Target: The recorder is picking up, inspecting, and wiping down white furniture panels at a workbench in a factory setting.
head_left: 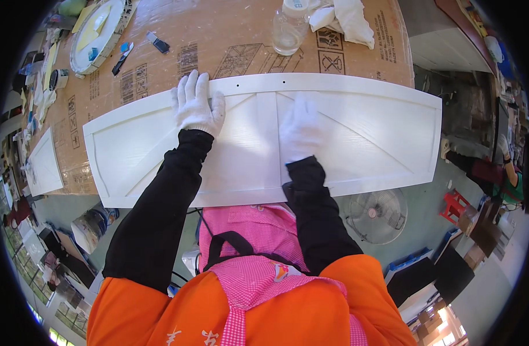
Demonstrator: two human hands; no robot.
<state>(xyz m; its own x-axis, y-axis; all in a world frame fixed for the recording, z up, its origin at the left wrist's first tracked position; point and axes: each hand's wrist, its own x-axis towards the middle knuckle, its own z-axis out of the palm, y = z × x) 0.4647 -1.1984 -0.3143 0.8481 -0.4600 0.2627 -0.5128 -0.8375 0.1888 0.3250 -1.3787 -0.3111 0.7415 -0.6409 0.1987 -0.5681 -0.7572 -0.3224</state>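
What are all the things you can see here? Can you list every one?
white panel: one, white, flat across the cardboard-covered table
cardboard sheet: one, brown, covering the table
glass jar: one, clear, behind the panel
white cloth: one, white, beside the jar
round plate: one, white, far left
small white panel: one, white, left edge
fan: one, white, floor
stool: one, red, floor
left hand: white glove, flat on the panel
right hand: white glove, flat on the panel

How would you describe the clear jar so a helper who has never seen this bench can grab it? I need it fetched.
Start at the long white panel lying across the cardboard-covered table. Look just past its far edge, above the right hand, beside a crumpled white cloth. The jar stands there upright, the only see-through glass thing on the table, with a white lid.
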